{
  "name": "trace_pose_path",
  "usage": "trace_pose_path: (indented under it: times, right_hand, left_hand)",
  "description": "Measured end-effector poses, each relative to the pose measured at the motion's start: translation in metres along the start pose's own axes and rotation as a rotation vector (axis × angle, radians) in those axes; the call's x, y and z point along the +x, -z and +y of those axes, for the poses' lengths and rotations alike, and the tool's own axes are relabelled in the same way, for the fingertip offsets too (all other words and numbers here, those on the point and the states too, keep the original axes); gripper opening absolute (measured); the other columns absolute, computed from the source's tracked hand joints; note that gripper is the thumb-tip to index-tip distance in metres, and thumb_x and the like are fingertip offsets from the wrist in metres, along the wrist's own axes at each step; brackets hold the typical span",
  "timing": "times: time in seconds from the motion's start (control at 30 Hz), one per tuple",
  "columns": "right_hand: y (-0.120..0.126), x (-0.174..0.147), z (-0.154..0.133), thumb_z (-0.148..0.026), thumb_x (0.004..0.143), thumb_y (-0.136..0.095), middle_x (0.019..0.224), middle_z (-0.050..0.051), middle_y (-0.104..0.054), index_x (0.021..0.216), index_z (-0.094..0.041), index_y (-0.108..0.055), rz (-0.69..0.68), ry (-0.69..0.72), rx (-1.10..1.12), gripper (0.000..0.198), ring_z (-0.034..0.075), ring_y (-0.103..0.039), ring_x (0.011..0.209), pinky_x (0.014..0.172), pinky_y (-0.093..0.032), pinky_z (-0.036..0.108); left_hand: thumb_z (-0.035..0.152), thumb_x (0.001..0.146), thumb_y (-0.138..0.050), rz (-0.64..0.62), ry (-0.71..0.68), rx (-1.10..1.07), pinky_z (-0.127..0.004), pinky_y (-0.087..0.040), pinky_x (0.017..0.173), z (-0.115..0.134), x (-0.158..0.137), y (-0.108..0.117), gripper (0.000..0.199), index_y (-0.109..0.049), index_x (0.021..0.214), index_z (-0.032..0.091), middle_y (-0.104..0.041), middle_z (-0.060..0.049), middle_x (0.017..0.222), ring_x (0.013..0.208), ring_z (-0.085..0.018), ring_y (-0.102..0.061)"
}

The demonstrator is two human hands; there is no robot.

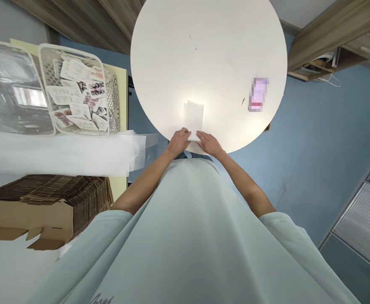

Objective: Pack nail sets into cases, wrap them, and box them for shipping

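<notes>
Centrally, your left hand (179, 141) and right hand (209, 142) are resting on a white sheet (194, 115) at the near rim of the round counter (203, 55). The sheet is lying flat, its longer part stretching away from you and its near end forming a folded strip between your hands. Your left fingers are bending over the strip's left end, while your right fingers are lying close together at its right end; whether either hand is pinching the sheet, you cannot tell at this size. You are probably placing one hand at each end so that pressure is falling evenly and the thin material is staying square. Working close to your body is likely sparing you a long reach.

Toward your right, a blurred-out pink object (258, 95) is lying well apart from the sheet, perhaps to leave your arms room. On your left, a yellow side counter (123, 105) is carrying a white basket (114, 101), whose walls are confining loose printed cards (79, 95). Nearer you, a pile of white sheets (61, 153) is lying lengthwise, seemingly for easy reach, and flattened cardboard boxes (91, 192) are standing packed tightly, presumably bracing one another.
</notes>
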State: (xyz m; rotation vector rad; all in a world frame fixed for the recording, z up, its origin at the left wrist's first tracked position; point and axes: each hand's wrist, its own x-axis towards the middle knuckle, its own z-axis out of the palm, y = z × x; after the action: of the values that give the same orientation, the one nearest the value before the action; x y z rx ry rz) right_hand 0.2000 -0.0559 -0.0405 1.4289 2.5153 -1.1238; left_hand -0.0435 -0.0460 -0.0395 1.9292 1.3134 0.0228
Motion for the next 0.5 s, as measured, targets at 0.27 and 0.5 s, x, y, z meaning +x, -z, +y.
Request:
trace_pose_path:
  times: [0.27, 0.5]
  right_hand:
    - [0.007, 0.040, -0.008, -0.061, 0.124, -0.019, 0.154, 0.020, -0.068, 0.161, -0.019, -0.054, 0.117, -0.336, 0.119, 0.067, 0.033, -0.076, 0.123, 0.096, -0.066, 0.045]
    - [0.007, 0.065, -0.008, -0.063, 0.123, -0.020, 0.139, 0.018, -0.068, 0.144, -0.020, -0.063, 0.180, -0.509, 0.149, 0.064, 0.032, -0.075, 0.114, 0.094, -0.065, 0.046]
  left_hand:
    - [0.039, 0.112, -0.057, 0.075, 0.357, -0.159, -0.049, -0.055, 0.110, 0.007, 0.020, 0.019, 0.038, -0.071, 0.140, 0.017, -0.079, -0.017, 0.132, 0.125, -0.038, -0.073]
    - [0.042, 0.109, -0.060, 0.089, 0.501, -0.139, -0.052, -0.058, 0.101, 0.012, 0.038, 0.019, 0.025, -0.069, 0.124, 0.024, -0.079, -0.016, 0.116, 0.117, -0.042, -0.073]
